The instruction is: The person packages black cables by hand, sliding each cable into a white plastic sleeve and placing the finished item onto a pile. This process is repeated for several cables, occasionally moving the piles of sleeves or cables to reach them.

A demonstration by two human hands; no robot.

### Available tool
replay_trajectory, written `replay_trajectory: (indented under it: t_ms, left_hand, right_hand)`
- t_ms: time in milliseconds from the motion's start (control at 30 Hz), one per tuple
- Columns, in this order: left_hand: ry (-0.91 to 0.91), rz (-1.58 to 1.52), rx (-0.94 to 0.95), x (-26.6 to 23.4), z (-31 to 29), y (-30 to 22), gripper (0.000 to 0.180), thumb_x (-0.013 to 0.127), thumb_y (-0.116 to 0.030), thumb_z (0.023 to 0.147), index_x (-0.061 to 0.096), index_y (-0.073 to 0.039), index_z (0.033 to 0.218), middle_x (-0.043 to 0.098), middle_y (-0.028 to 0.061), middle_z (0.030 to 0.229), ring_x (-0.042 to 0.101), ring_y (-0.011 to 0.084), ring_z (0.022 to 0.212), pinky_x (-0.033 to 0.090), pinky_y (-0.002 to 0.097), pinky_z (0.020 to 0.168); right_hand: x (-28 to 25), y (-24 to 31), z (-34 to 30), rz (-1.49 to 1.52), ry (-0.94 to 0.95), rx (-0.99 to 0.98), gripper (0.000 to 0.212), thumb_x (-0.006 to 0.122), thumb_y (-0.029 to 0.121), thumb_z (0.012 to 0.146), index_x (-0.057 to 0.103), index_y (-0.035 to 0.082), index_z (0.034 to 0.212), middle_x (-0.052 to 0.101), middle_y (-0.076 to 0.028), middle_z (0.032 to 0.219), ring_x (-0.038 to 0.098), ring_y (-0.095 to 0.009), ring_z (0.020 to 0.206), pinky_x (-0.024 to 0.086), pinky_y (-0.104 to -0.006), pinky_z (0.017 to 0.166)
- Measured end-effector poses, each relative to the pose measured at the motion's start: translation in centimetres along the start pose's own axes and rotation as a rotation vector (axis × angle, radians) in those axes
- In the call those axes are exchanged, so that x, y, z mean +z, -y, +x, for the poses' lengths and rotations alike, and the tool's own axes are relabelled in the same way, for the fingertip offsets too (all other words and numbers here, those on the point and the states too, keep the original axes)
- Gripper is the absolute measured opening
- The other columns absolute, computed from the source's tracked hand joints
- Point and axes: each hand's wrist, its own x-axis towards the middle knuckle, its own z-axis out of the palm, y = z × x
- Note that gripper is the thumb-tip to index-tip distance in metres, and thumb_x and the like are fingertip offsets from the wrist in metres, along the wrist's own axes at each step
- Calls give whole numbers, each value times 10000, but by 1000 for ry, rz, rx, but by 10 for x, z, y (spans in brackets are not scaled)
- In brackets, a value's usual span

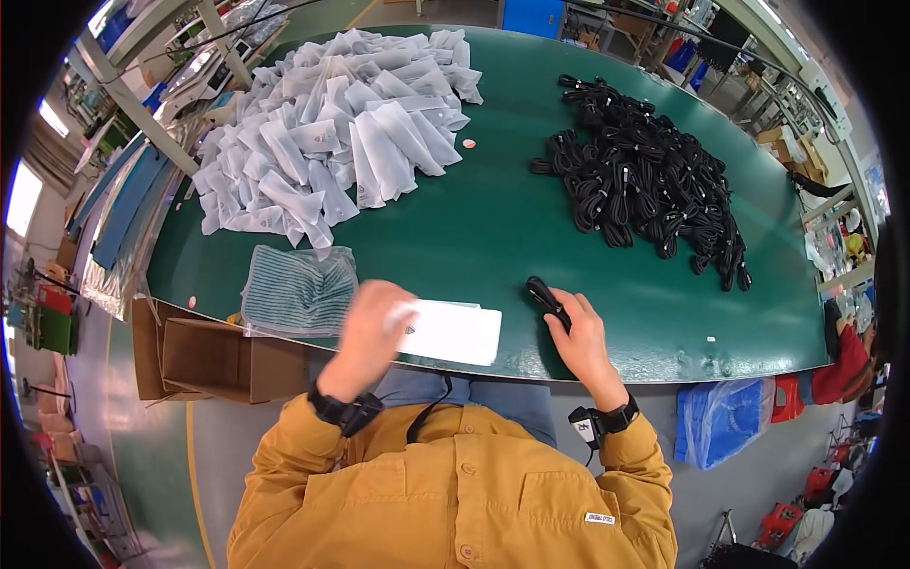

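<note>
My left hand (pixel 372 324), slightly blurred, is curled with its fingertips pinching the left end of a flat white bag (pixel 455 334) at the table's front edge. The bag lies crosswise, its right end toward my other hand. My right hand (pixel 582 343) is closed round a bundled black cable (pixel 544 294), whose far end sticks out beyond the fingers. A big heap of frosted white bags (pixel 322 133) covers the far left of the table. On the right is a pile of bundled black cables (pixel 635 171).
A clear bag with green stripes (pixel 296 292) lies left of my left hand on the green table (pixel 455 218). Below the front edge stand a cardboard box (pixel 213 360) on the left and a blue plastic-lined bin (pixel 720 422) on the right. Metal frame posts (pixel 142 109) flank the table.
</note>
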Motion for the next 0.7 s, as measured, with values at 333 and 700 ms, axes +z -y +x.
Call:
replay_trajectory:
  t_ms: [333,700]
  left_hand:
    - [320,-115,120,80,2,-28,157,737,-73,815,656,-32,943,571,102,854,607,311,800,504,358,680]
    - [306,-446,-310,73,0,-28,66,700,-28,879,639,-3,879,604,49,806,550,149,674,466,275,638]
  right_hand:
    - [3,11,-12,77,46,-9,362,687,15,844,641,58,1201,591,-153,897,601,-347,763,492,-392,667]
    - [2,32,-30,12,80,-163,391,714,49,828,669,122,1210,577,-111,909,612,-291,720,507,-397,602]
